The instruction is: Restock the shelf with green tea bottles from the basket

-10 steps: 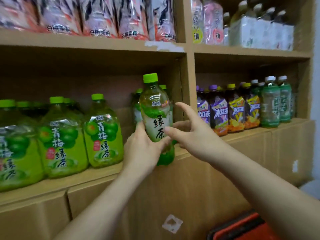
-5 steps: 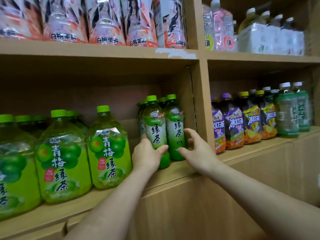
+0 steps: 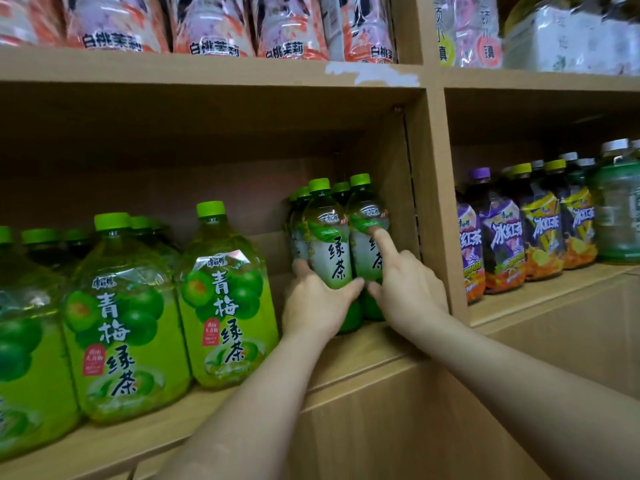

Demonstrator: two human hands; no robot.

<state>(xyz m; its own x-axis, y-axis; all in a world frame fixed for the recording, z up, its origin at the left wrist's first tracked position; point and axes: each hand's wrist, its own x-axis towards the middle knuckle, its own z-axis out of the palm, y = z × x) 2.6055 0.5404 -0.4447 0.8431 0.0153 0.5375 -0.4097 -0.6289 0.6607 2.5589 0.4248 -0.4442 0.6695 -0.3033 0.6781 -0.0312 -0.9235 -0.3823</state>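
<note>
A green tea bottle [image 3: 328, 237] with a green cap stands upright on the wooden shelf [image 3: 367, 344], at the front of a small group in the compartment's right corner. My left hand [image 3: 317, 303] is wrapped around its lower half. A second green tea bottle [image 3: 363, 216] stands right beside it against the divider. My right hand [image 3: 401, 285] rests on that one, forefinger stretched up along its label and thumb near the base. More green caps show behind the two. The basket is out of view.
Large green plum tea jugs [image 3: 225, 299] fill the shelf to the left. A vertical divider [image 3: 436, 209] separates iced tea bottles [image 3: 502, 237] on the right. Pink packs [image 3: 207, 26] sit on the shelf above. Cabinet fronts lie below.
The bottle held up in front of the shelf a second ago now stands on the shelf beside the others. My right hand moved from the shelf edge up onto the neighbouring bottle. The view has come closer.
</note>
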